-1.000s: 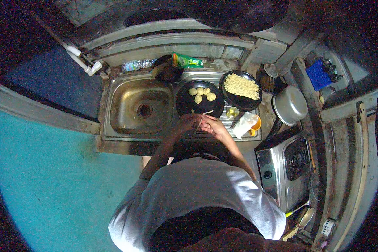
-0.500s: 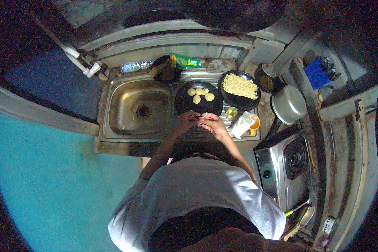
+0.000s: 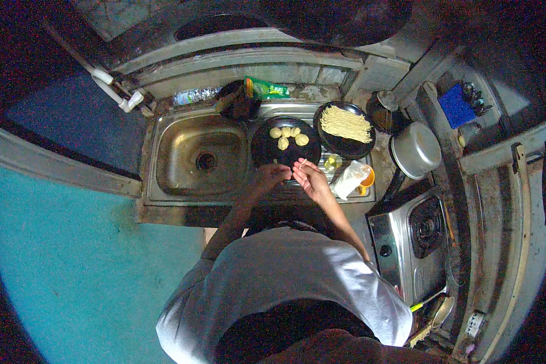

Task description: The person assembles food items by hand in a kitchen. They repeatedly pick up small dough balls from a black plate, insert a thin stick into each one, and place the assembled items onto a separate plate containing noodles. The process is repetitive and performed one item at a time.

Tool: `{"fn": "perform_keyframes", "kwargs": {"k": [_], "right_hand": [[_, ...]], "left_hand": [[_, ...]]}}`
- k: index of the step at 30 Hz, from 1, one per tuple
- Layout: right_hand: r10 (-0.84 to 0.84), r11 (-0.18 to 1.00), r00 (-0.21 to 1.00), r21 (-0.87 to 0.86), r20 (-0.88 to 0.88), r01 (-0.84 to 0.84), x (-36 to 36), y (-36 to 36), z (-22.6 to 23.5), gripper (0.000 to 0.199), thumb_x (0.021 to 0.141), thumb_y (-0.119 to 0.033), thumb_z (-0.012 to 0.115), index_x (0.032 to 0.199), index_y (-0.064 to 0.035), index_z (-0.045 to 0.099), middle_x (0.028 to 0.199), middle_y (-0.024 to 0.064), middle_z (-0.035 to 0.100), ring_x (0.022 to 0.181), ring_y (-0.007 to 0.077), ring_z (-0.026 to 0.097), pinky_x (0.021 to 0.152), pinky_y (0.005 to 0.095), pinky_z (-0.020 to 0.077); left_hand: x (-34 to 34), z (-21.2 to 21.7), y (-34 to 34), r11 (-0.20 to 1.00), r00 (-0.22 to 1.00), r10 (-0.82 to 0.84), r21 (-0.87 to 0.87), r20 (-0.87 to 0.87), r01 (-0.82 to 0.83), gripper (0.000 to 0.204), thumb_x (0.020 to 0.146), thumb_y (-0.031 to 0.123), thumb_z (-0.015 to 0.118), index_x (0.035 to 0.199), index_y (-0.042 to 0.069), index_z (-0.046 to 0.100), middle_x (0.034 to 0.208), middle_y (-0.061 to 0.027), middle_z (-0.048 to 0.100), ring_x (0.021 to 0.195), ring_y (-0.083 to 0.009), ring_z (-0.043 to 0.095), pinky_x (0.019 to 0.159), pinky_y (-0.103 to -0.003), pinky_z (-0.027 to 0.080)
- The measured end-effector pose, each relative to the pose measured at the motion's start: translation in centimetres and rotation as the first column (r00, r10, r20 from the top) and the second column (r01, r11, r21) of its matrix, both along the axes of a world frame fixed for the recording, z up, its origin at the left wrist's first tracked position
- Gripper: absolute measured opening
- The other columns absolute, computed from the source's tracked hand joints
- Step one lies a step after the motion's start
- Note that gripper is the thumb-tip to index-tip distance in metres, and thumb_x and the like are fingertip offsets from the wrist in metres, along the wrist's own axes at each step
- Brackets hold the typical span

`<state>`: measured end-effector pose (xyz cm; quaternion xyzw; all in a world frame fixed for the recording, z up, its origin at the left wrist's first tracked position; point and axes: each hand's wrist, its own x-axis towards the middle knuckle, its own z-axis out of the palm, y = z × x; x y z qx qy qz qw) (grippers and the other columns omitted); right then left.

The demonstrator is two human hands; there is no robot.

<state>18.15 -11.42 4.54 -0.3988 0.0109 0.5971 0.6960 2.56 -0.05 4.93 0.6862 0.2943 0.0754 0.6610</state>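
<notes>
Since a moment ago my hands have been drifting a little apart at the near rim of the dark plate (image 3: 272, 159); everything else is lying as it was. Left of the plate, the steel sink basin (image 3: 191, 159) is sitting bare. My left hand (image 3: 271, 176) is curling at the plate's near edge, fingers bent inward; whether it is pinching anything I cannot tell. On the plate's far half, the pale dough balls (image 3: 288, 135) are clustering together. My right hand (image 3: 310, 178) is hovering just right of the left one, palm open and fingers spread, holding nothing I can see. Right of the plate, a dark pan of yellow noodles (image 3: 346, 124) is resting, and beyond it a steel pot lid (image 3: 416, 150).
</notes>
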Motion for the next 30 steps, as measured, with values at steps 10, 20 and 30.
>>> {"fn": "perform_keyframes", "kwargs": {"k": [10,20,30], "right_hand": [[0.142,0.981,0.989,-0.142,0.035,-0.135,-0.6,-0.2,-0.2,0.018,0.089,-0.022,0.061,0.102,-0.0102,0.062,0.092,-0.0018,0.063,0.084,0.0094,0.059,0.072,0.0274,0.0481],[0.194,0.966,0.947,-0.216,0.257,-0.14,-1.3,0.1,0.8,0.02,0.084,-0.026,0.068,0.099,-0.0128,0.065,0.084,-0.0084,0.063,0.072,0.0028,0.054,0.062,0.0203,0.0435],[0.227,0.961,0.937,-0.215,0.266,-0.172,-2.4,0.6,1.7,0.019,0.084,-0.027,0.068,0.097,-0.0129,0.066,0.082,-0.0087,0.063,0.068,0.002,0.052,0.056,0.0181,0.0416]], "left_hand": [[-0.4,-1.0,0.2,0.804,0.931,0.35,-0.544,0.107,-0.24,0.033,0.091,0.026,0.055,0.109,-0.001,0.059,0.105,-0.0113,0.064,0.093,-0.022,0.064,0.084,-0.031,0.05],[0.1,0.1,-0.7,0.919,0.956,0.182,-0.385,0.232,-0.081,0.036,0.09,0.029,0.057,0.108,-0.002,0.06,0.099,-0.0099,0.066,0.091,-0.0184,0.064,0.082,-0.028,0.05],[2.8,-18.1,3.2,0.975,0.994,0.074,-0.214,0.078,-0.055,0.035,0.09,0.029,0.06,0.105,-0.003,0.06,0.092,-0.0085,0.066,0.085,-0.0163,0.064,0.078,-0.029,0.053]]}}
